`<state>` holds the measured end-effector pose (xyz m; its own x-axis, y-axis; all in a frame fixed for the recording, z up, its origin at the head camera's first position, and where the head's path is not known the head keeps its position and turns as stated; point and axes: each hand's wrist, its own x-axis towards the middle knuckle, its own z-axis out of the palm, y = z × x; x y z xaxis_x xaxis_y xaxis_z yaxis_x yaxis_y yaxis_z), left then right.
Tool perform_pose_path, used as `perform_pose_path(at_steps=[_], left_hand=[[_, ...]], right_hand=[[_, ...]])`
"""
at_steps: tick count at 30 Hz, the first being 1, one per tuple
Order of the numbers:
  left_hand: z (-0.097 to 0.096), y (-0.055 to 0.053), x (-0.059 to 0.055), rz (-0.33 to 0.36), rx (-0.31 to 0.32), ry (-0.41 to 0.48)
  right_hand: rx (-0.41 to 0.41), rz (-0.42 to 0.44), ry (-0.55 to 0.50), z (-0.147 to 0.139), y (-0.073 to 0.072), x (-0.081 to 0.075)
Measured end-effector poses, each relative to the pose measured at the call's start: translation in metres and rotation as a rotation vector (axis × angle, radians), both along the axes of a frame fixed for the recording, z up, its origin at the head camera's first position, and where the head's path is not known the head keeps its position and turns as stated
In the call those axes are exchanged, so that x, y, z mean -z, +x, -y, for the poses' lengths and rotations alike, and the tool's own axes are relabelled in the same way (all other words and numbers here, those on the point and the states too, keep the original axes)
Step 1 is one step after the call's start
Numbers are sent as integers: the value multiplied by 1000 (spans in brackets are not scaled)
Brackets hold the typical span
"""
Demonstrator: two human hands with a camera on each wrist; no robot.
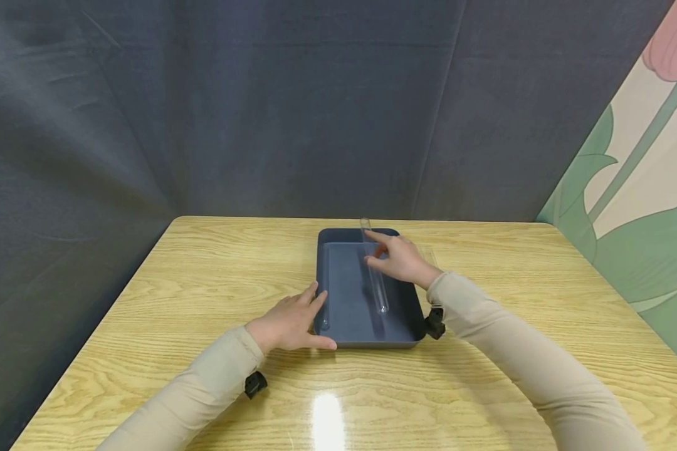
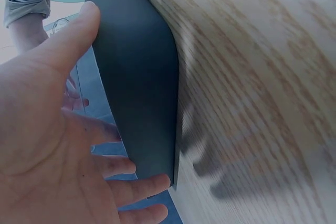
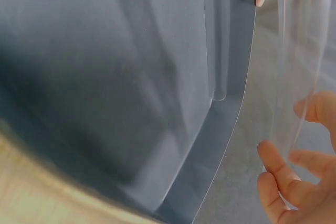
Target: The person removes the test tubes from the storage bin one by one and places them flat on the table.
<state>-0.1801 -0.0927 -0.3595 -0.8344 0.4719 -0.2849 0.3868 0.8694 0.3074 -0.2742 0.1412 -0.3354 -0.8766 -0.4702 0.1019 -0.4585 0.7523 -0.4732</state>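
My right hand [image 1: 402, 258] pinches a clear test tube [image 1: 379, 289] between thumb and fingers, over the dark grey tray [image 1: 372, 344]. The tube slants, its upper end reaching past the tray's far rim in the head view. In the right wrist view, the fingers of this hand [image 3: 302, 174] grip the lower part of the tube [image 3: 302, 51]. A second clear test tube [image 1: 325, 275] lies inside the tray along its left wall. At the tray's near left corner, my left hand [image 1: 290, 319] has its fingers spread against the rim; the left wrist view shows its palm.
Another clear tube-like piece [image 1: 429, 254] lies on the wooden table [image 1: 231, 269] just right of the tray, partly behind my right wrist. A dark curtain [image 1: 316, 113] hangs behind the table, and a flower-painted panel [image 1: 643, 188] stands at the right.
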Motion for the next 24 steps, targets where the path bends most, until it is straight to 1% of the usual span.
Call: perform_pose_path(at_steps=[3,12,24], left_hand=[[0,0,0,1,-2,2],[0,0,-1,7,-2,13],[0,1,-1,3,7,16]], right_hand=[[9,5,-3,-2,0,-1],[19,-44,15,-7,2,-3],[34,-72,10,-15,3,-7]])
